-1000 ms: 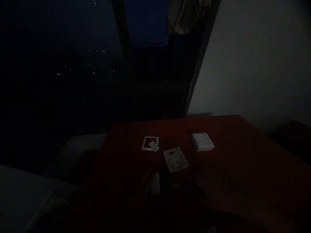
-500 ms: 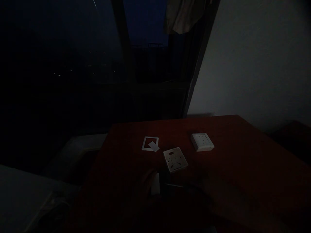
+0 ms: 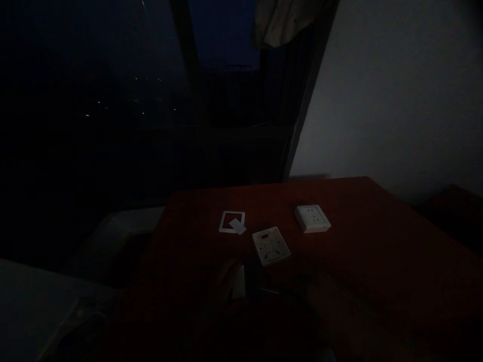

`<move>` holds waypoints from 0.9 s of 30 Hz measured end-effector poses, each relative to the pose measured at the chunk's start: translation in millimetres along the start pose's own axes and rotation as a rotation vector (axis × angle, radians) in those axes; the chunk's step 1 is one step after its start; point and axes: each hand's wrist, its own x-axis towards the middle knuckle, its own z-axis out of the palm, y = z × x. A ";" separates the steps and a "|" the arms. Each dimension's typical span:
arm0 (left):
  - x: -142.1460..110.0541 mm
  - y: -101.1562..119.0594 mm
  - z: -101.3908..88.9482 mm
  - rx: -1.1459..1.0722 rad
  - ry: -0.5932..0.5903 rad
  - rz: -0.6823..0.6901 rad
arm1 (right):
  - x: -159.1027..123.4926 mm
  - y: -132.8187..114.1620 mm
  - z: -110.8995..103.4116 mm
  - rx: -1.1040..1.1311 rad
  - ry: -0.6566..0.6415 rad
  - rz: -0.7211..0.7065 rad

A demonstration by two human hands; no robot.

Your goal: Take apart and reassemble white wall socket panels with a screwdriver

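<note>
The scene is very dark. Near the front of the table, my left hand (image 3: 225, 277) is closed around a white-edged wall switch panel (image 3: 239, 284), whose dark back faces right and barely shows. From the right, my right hand (image 3: 319, 294) grips a screwdriver (image 3: 269, 290); its thin metal shaft points left at the panel's dark side. Shadow hides whether the tip touches it. Just beyond lies a square white back box (image 3: 270, 246) with holes in its base. Farther left, a white square frame (image 3: 221, 222) has a small white rectangular piece (image 3: 237, 226) resting across its corner.
A white wall socket (image 3: 313, 218) on its box sits at the right rear of the reddish-brown table (image 3: 358, 221). Behind are a dark window (image 3: 132, 100) and a pale wall (image 3: 396, 100). Cloth (image 3: 283, 22) hangs at the top.
The screwdriver's shaft has shifted slightly left and changed its tilt by the panel. My left hand keeps its hold on the panel. The whole view has moved a little.
</note>
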 end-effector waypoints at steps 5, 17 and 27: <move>3.9 -2.1 1.1 -0.002 0.014 0.001 | 2.4 12.4 11.5 0.038 0.049 0.015; 16.2 -19.9 3.1 -0.039 -0.059 -0.026 | -2.6 46.1 50.4 0.225 0.096 0.158; 14.5 -24.0 5.4 -0.038 -0.028 0.015 | -7.9 45.9 71.0 0.214 0.115 0.311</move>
